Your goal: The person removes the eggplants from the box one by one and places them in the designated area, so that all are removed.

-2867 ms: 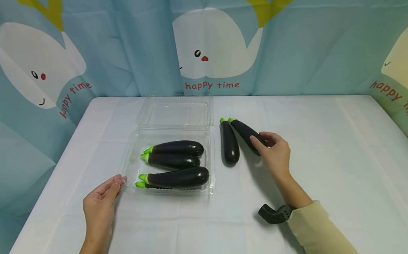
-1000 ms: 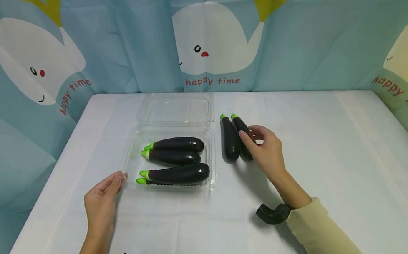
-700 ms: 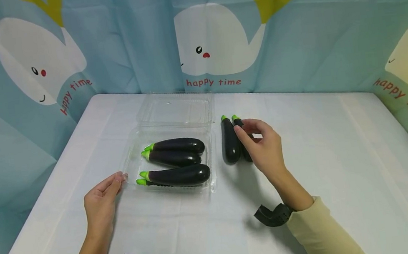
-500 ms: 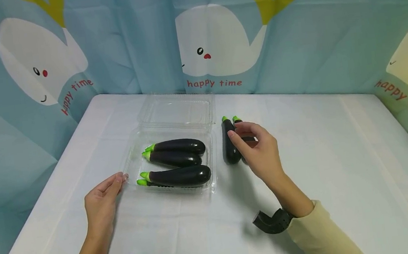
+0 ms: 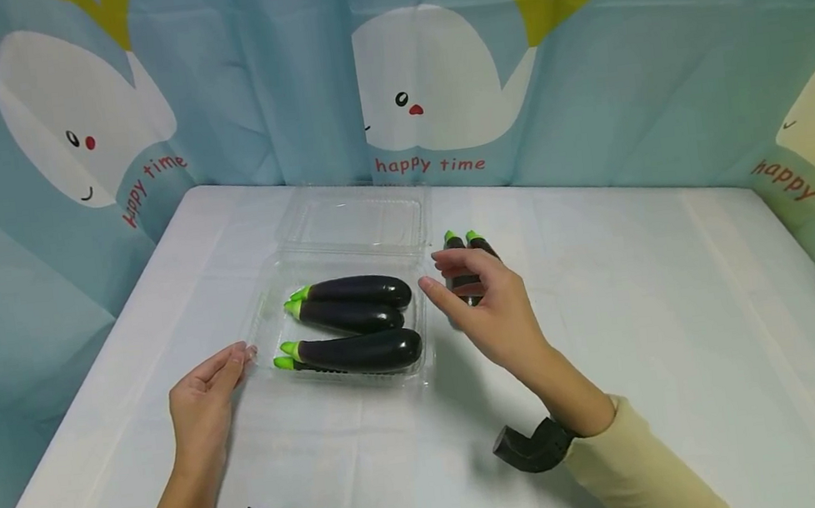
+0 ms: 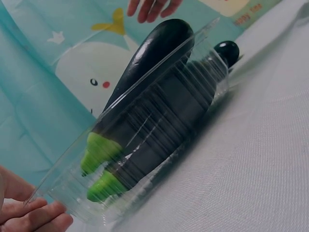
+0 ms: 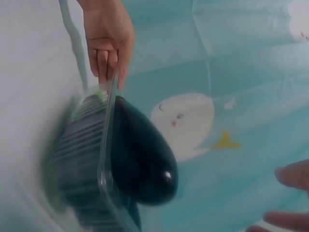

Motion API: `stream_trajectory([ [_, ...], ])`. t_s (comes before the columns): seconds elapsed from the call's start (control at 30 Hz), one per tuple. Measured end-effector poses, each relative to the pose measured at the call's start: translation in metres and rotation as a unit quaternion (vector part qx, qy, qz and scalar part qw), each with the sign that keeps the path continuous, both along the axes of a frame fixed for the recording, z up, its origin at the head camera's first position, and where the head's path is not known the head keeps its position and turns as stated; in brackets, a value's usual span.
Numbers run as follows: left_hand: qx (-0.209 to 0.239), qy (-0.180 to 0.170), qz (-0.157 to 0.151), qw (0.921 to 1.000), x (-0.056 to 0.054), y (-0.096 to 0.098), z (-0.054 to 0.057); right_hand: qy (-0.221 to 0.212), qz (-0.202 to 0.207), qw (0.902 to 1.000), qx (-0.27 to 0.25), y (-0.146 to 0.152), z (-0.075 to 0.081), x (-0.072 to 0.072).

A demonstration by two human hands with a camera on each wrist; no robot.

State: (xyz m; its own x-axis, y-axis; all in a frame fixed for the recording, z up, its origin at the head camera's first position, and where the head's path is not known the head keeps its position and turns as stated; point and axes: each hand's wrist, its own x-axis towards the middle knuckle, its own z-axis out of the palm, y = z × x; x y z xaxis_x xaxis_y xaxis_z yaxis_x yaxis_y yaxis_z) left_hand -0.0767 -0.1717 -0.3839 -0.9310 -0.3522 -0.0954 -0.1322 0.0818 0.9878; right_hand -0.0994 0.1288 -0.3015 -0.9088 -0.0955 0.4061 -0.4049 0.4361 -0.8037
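Note:
My left hand (image 5: 201,407) pinches the left rim of a clear plastic clamshell box (image 5: 257,321). Inside the box lie several dark eggplants with green stem ends; one eggplant (image 5: 358,353) rests on top of another at the front. The left wrist view shows fingers (image 6: 36,215) on the box's rim. My right hand (image 5: 497,311) hovers between the box and two more eggplants, its thumb and fingers apart with nothing between them. It partly hides the left eggplant (image 5: 454,243) and the right eggplant (image 5: 484,247). A rounded eggplant end (image 7: 145,159) fills the right wrist view's middle.
The box's clear lid (image 5: 354,220) lies folded back behind it. A white cloth covers the table (image 5: 657,326). A blue curtain (image 5: 267,77) printed with whales hangs along the table's back and sides. Black wrist mounts (image 5: 535,446) sit on both forearms.
My right hand first shifts the right eggplant closer to its neighbour, then lets go and moves left toward the box, fingers spread. The left hand stays on the box rim.

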Motion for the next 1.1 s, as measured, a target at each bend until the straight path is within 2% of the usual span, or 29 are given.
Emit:
stream_trajectory([
  [0.27,0.003,0.003,-0.002,1.0000,-0.001,-0.001,0.001,0.040,0.090,0.9925,0.074,-0.013,-0.004,0.001],
  [0.47,-0.002,-0.010,-0.008,0.9999,-0.001,-0.002,0.003,0.034,0.138,0.9828,0.118,-0.022,-0.008,0.002],
  [0.8,-0.011,-0.031,-0.001,0.9994,0.000,0.000,0.003,-0.002,0.166,0.9597,0.227,-0.022,-0.015,0.001],
  [0.93,-0.013,-0.029,-0.004,0.9995,0.000,0.000,0.001,-0.012,0.180,0.9516,0.249,-0.023,-0.017,0.001],
  [1.1,-0.008,-0.025,-0.004,0.9997,0.000,0.000,0.002,-0.019,0.193,0.9465,0.258,-0.024,-0.018,0.000],
])
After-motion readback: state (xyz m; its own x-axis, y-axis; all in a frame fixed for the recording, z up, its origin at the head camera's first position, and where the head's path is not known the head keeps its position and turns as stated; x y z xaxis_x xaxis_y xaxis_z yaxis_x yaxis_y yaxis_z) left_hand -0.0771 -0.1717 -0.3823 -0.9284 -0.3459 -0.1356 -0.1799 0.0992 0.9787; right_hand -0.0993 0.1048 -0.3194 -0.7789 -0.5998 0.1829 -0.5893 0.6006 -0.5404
